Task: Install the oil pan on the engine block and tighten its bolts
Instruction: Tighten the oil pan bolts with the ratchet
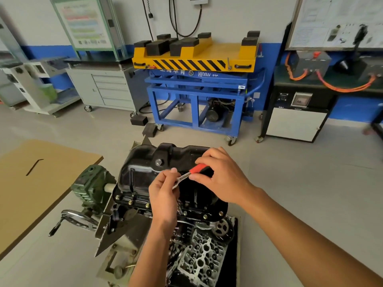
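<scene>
Two hands on one ratchet wrench (196, 170), held over the seated oil pan (141, 162).
Pan sits flange-down on the inverted engine block (184, 227). Six flange bolts (130, 202) are visible along the near edge and one drain plug (158, 162) on the sump wall. The right hand (221, 179) grips the red handle. The left hand (163, 197) pinches the metal head end, probably to set or steady the tool before it goes to a bolt.
</scene>
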